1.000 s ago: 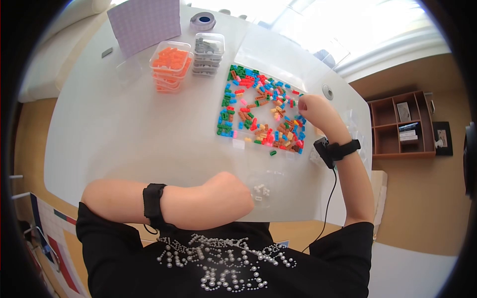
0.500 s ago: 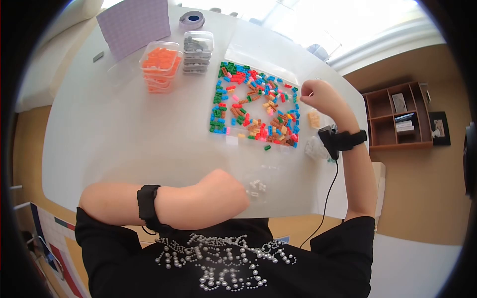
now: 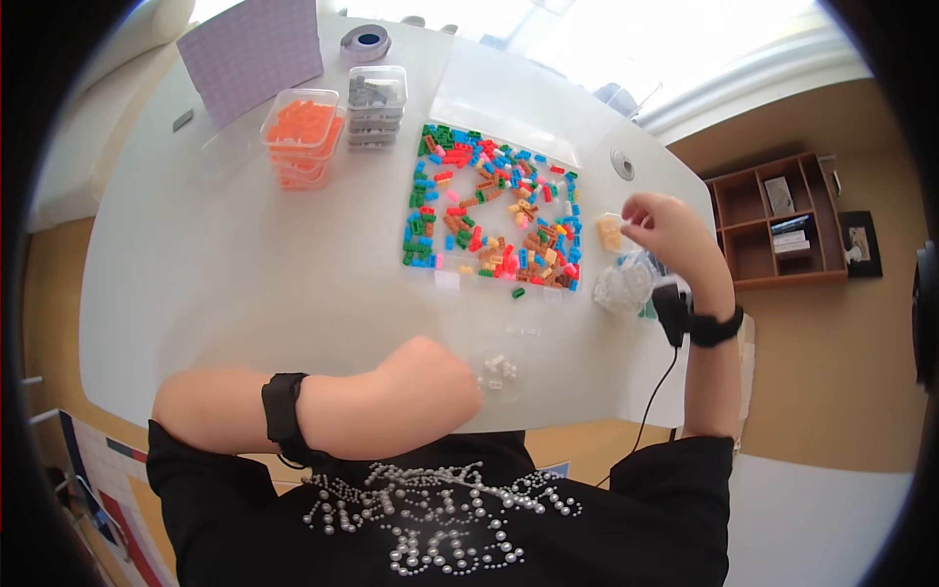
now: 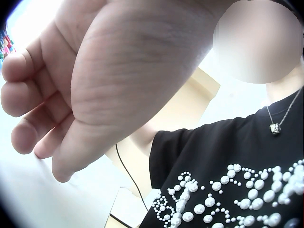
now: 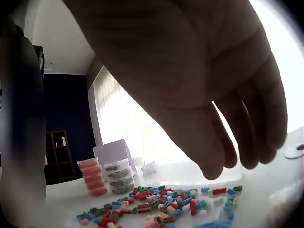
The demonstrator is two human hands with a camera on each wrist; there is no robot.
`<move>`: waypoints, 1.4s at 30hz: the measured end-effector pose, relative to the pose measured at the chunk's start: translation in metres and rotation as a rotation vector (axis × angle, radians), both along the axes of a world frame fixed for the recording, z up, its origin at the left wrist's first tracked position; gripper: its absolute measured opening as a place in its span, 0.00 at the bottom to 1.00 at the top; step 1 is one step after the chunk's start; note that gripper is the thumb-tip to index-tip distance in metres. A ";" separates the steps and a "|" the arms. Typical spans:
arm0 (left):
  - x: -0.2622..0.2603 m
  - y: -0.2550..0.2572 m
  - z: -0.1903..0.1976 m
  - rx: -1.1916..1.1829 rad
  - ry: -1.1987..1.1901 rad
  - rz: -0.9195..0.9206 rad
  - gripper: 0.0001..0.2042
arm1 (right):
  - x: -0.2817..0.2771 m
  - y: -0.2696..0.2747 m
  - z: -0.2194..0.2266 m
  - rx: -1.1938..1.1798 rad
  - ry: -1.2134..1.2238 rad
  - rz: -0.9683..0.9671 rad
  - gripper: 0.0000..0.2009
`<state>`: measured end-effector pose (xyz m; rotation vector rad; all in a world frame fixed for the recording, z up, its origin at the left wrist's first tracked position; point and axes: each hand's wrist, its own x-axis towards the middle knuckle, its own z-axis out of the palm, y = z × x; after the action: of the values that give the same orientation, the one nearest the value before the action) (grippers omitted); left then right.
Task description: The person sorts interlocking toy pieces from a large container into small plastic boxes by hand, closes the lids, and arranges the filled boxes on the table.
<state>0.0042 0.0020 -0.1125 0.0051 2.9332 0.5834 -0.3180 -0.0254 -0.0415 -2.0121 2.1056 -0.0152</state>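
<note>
My right hand (image 3: pixel 660 227) hovers beside a small box of pale yellow bricks (image 3: pixel 610 233), to the right of the loose bricks. Its fingers are slightly bent, and no brick shows between them in the right wrist view. Many coloured toy bricks (image 3: pixel 460 220) are spread over a shallow clear tray (image 3: pixel 448 281). My left hand (image 3: pixel 435 377) hangs near the front table edge with its fingers loosely curled. Nothing shows in its palm (image 4: pixel 123 66) in the left wrist view. A few white bricks (image 3: pixel 497 370) lie just right of it.
Stacked clear boxes of orange bricks (image 3: pixel 301 127) and grey bricks (image 3: pixel 377 93) stand at the back left. Behind them are a lilac panel (image 3: pixel 252 59) and a roll of tape (image 3: pixel 366 41). A crumpled clear bag (image 3: pixel 626 282) lies by my right wrist. One green brick (image 3: pixel 518 293) sits outside the tray.
My right hand has drawn back from the tray's right edge toward me and to the right, beside the pale yellow bricks. The left hand stays in place; the head view has shifted slightly.
</note>
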 end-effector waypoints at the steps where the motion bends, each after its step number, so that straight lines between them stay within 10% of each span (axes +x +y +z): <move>1: 0.000 0.000 -0.001 -0.008 -0.003 0.001 0.02 | 0.004 0.018 0.005 -0.032 -0.041 -0.034 0.08; 11: -0.003 -0.004 0.003 0.049 0.015 -0.035 0.02 | 0.002 0.138 -0.074 -0.036 -0.335 -0.206 0.10; 42: -0.001 0.002 -0.009 -0.030 0.026 0.009 0.01 | -0.015 0.054 -0.090 -0.179 -0.255 -0.176 0.13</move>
<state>0.0033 0.0043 -0.1212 -0.0035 2.9687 0.5453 -0.3326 0.0281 -0.1318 -1.7946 2.1703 -0.4791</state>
